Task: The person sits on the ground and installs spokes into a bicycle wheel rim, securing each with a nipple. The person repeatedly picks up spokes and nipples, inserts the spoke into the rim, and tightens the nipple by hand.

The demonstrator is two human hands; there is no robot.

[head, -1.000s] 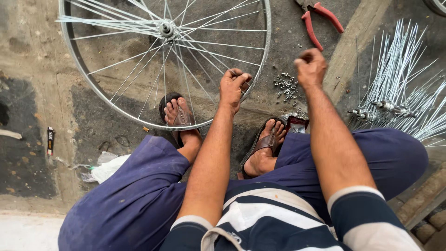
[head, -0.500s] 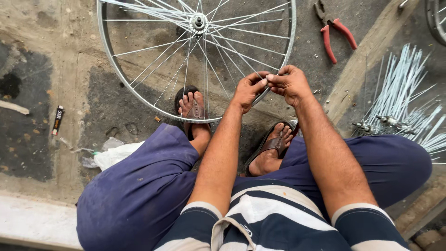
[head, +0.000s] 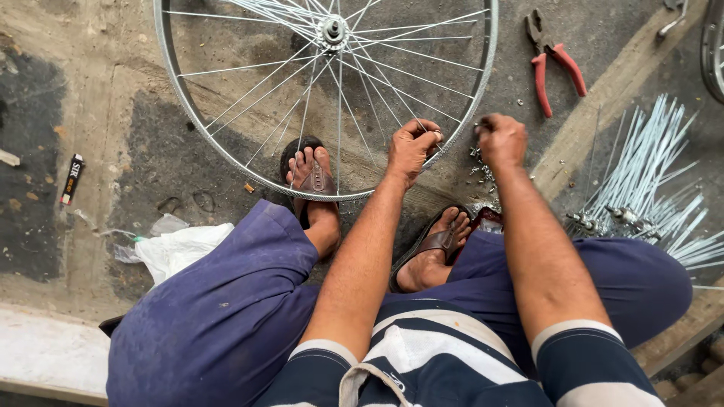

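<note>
The shiny wheel (head: 324, 98) has thin spokes; left hand (head: 411, 147) pinches its rim at 5 o'clock; right hand (head: 501, 139) is a fist over small nuts (head: 479, 162); I cannot tell if it holds any; dirty concrete floor (head: 90, 105).

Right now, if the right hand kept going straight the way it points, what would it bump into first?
Probably the wheel rim. The right hand points up the picture, just past the small metal bits; the rim looks next in line, though depth is unclear.
</note>
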